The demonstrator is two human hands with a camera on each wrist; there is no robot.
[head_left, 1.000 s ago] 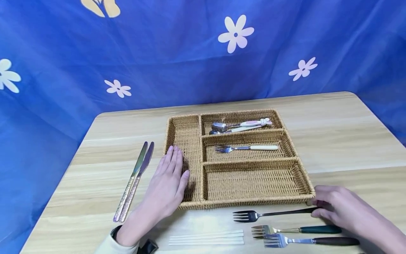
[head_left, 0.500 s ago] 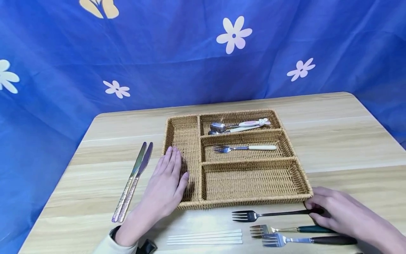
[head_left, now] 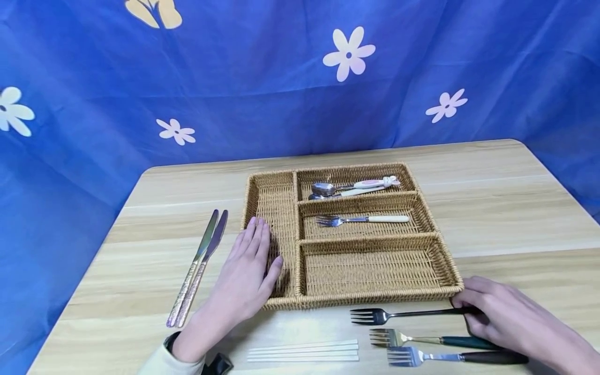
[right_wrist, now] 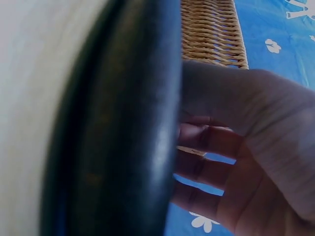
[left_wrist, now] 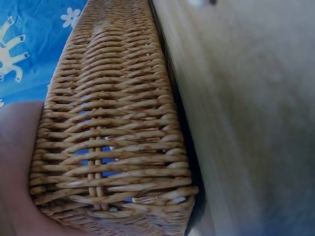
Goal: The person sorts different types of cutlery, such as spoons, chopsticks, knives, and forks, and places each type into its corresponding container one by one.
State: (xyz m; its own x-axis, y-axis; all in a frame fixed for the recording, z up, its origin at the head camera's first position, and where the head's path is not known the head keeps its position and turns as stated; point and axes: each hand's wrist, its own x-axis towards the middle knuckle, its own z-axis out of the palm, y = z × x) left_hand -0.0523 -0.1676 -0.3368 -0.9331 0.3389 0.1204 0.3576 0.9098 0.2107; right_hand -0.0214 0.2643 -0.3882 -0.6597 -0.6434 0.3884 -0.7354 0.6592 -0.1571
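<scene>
My left hand (head_left: 246,265) rests over the left rim of a wicker cutlery tray (head_left: 370,298), fingers straight and reaching into its long left compartment. The left wrist view shows the tray's woven wall (left_wrist: 108,123) close up, with part of that hand (left_wrist: 17,167) beside it. At the tray's front right corner my right hand (head_left: 503,312) pinches the handle end of a black fork (head_left: 375,316). A fork with a green handle (head_left: 469,341) and one with a dark brown handle (head_left: 492,357) lie just below it. In the right wrist view, a dark handle (right_wrist: 133,123) partly hides the fingers.
Two shiny knives (head_left: 199,265) lie left of the tray. Several white sticks (head_left: 302,351) lie in front. Spoons (head_left: 323,188) occupy the tray's back compartment, and a cream-handled fork (head_left: 386,219) the middle one. A blue curtain (head_left: 262,94) hangs behind the table.
The black fork has shifted slightly to the right, and the right hand's fingers now cover its handle end more closely. My left hand stays on the tray.
</scene>
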